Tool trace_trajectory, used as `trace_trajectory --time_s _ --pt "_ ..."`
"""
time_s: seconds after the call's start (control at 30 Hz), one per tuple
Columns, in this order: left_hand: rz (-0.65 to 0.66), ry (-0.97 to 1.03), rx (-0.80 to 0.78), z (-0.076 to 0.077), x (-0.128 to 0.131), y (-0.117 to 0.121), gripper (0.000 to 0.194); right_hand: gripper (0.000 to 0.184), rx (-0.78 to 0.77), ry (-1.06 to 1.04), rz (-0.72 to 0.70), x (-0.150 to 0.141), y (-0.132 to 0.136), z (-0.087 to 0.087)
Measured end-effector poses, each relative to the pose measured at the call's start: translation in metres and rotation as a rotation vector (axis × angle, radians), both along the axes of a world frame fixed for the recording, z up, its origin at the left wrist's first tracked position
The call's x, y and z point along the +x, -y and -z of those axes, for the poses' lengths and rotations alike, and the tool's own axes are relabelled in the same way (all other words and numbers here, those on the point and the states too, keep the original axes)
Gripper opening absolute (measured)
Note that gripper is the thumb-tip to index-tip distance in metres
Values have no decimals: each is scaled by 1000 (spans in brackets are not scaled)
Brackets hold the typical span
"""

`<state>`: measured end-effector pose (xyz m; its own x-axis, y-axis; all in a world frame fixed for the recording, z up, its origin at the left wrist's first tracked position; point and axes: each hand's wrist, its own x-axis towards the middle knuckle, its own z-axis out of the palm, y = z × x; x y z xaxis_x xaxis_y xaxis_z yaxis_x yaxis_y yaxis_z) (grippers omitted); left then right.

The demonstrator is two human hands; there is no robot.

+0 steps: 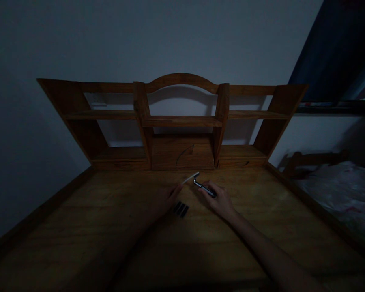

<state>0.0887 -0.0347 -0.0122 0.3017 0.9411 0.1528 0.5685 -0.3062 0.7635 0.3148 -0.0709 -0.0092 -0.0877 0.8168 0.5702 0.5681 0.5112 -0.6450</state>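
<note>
Over the desk, my right hand [217,198] is closed round the dark handle of a razor [205,188] with a shiny metal neck. The razor's head end points up and left. My left hand [168,196], in deep shade, grips a thin white stick [189,178], perhaps a toothbrush. Its far end, with a darker edge, comes up to the razor's head; I cannot tell whether they touch. Beside my left hand, several small black oblong pieces [181,209] lie in a slanted row on the wood.
The wooden desk [231,243] has a raised edge on each side. At its back stands a wooden shelf unit [182,121] with a closed middle panel [167,152] and low drawers. A crumpled plastic-like cover [343,188] and a wooden chair back [316,157] are at the right. The room is dim.
</note>
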Motion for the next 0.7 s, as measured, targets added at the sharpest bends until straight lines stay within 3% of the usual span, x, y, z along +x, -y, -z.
trace_trajectory --time_s 0.5,0.7 --pt "-9 -52 101 4 0 -3 55 21 -13 13 35 -1 0 1" --pt "7 -48 57 3 1 -1 55 21 -5 -12 71 0 -2 2"
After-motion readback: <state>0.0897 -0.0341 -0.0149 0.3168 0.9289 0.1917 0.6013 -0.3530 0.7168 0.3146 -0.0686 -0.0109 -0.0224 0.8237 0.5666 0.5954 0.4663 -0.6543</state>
